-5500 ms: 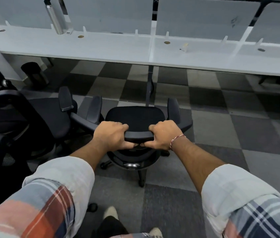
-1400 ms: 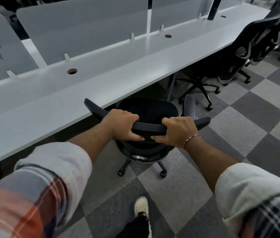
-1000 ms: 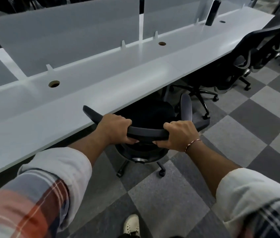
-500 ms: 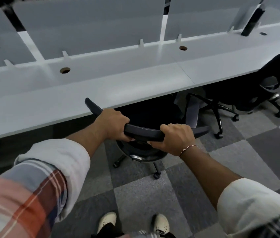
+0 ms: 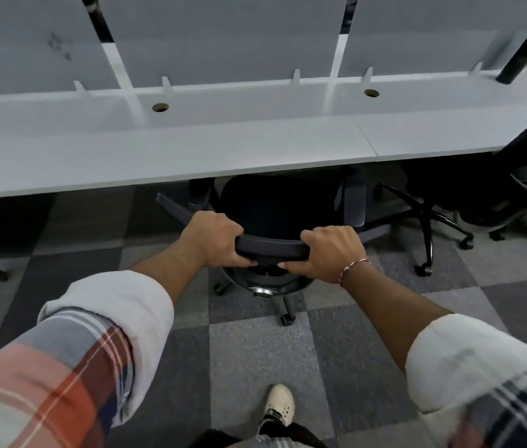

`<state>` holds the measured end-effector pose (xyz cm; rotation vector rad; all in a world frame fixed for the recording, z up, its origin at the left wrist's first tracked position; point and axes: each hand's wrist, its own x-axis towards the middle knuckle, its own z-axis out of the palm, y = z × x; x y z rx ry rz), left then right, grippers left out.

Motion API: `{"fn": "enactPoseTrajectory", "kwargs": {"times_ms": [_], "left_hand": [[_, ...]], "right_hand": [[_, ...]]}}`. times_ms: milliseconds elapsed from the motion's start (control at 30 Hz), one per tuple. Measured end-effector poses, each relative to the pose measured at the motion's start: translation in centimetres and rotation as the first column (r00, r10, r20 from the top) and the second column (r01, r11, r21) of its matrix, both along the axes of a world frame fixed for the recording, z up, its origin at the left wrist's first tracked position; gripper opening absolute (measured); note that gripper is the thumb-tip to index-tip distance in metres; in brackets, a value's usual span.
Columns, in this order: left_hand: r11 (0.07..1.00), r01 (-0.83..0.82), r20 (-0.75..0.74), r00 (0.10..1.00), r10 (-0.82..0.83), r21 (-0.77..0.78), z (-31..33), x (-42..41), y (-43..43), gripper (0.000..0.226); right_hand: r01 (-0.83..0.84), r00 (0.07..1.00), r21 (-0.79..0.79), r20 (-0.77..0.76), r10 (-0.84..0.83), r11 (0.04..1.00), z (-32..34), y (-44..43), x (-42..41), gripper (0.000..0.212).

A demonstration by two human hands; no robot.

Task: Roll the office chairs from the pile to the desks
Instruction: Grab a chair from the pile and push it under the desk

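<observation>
A black office chair (image 5: 275,208) stands at the long white desk (image 5: 191,153), its seat partly under the front edge and its armrests reaching under the top. My left hand (image 5: 213,239) grips the left part of the chair's curved back rail. My right hand (image 5: 330,250) grips the same rail further right, with a thin bracelet on the wrist. The chair's castors and base show on the checkered carpet below my hands.
Another black chair (image 5: 514,189) sits at the desk to the right, its star base (image 5: 430,227) close to my chair. Grey divider panels (image 5: 223,37) rise behind the desk. A dark upright post (image 5: 523,50) stands at the far right. My shoe (image 5: 278,405) is on the carpet.
The chair has rolled forward, so its seat now sits further under the desk edge. My view has turned to face the desk squarely. Both hands keep their grip on the back rail.
</observation>
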<state>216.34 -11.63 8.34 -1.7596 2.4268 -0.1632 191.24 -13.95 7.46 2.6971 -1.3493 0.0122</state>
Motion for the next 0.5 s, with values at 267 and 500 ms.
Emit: {"fn": "enactPoseTrajectory", "kwargs": {"times_ms": [267,500], "left_hand": [[0.999,-0.033,-0.013,0.999,0.032,-0.037,-0.4,-2.4,7.5,0.065],[0.997,-0.028,-0.043,0.999,0.025,-0.069,-0.9,-5.2,14.9,0.064]], "right_hand": [[-0.025,0.999,-0.017,-0.033,0.025,1.0,-0.2,5.7,-2.1,0.068],[-0.064,0.998,-0.079,-0.003,0.064,0.995,-0.8,12.8,-5.1,0.068]]}}
